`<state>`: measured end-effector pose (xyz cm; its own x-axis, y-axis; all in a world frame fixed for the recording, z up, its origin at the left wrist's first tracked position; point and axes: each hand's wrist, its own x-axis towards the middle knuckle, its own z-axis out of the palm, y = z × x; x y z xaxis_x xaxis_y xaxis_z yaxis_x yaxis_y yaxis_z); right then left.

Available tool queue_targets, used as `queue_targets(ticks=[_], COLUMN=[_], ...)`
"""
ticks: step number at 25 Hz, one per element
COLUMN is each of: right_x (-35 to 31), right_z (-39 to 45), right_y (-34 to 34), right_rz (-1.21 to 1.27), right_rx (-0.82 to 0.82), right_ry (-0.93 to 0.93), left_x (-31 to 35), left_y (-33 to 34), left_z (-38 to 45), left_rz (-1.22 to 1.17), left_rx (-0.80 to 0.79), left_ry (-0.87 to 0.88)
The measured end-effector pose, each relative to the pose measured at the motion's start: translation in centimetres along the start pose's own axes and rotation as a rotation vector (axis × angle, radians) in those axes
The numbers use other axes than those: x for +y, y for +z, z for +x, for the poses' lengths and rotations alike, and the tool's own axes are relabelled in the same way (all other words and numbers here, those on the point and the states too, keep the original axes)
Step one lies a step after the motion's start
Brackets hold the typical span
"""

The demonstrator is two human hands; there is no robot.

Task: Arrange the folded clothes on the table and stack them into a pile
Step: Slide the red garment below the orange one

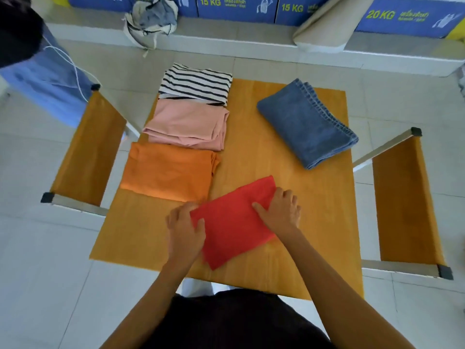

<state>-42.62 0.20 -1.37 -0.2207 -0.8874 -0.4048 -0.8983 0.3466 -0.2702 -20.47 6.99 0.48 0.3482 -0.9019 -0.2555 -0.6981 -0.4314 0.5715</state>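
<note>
A folded red cloth (234,222) lies tilted on the near middle of the wooden table (297,222). My left hand (185,227) grips its left edge, thumb on top. My right hand (280,210) holds its right edge with the fingers curled over it. Along the table's left side lie a folded orange garment (166,171), a folded pink garment (187,124) beyond it, and a black-and-white striped garment (196,83) at the far edge. Folded blue jeans (305,123) lie at the far right.
Two wooden benches with metal frames flank the table, one on the left (88,149) and one on the right (405,200). A heap of loose laundry (151,17) sits by the blue boxes (236,7) at the back. The floor is white tile.
</note>
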Motion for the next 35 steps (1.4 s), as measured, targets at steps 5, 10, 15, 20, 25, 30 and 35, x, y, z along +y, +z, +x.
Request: queue_targets(ticks=[5, 10, 15, 20, 25, 30, 35], right_x=[1.8, 2.3, 1.4, -4.4, -11.3, -12.9, -13.0], right_z=[0.1, -0.2, -4.0, -7.7, -8.1, -7.0, -7.2], right_y=[1.2, 1.4, 0.8, 2.1, 5.2, 7.8, 8.6], right_rz=[0.242, 0.378, 0.797, 0.933, 0.744, 0.449, 0.409], right_rx=[-0.111, -0.234, -0.339, -0.448, -0.548, -0.387, -0.325], right_ry=[0.130, 0.102, 0.135, 0.080, -0.034, -0.006, 0.033], left_x=[-1.7, -0.5, -1.4, -5.6, -12.2, -15.7, -15.8], left_y=[0.6, 0.6, -3.7, -10.1, -13.6, -13.9, -13.0], left_z=[-2.6, -0.7, 0.5, 2.2, 4.8, 8.4, 10.2], left_rz=[-0.345, -0.571, -0.678, -0.625, -0.464, -0.250, 0.036], left_rx=[-0.194, -0.313, -0.431, -0.375, -0.160, -0.245, -0.095], left_ry=[-0.511, -0.541, -0.400, -0.343, -0.358, -0.334, -0.220])
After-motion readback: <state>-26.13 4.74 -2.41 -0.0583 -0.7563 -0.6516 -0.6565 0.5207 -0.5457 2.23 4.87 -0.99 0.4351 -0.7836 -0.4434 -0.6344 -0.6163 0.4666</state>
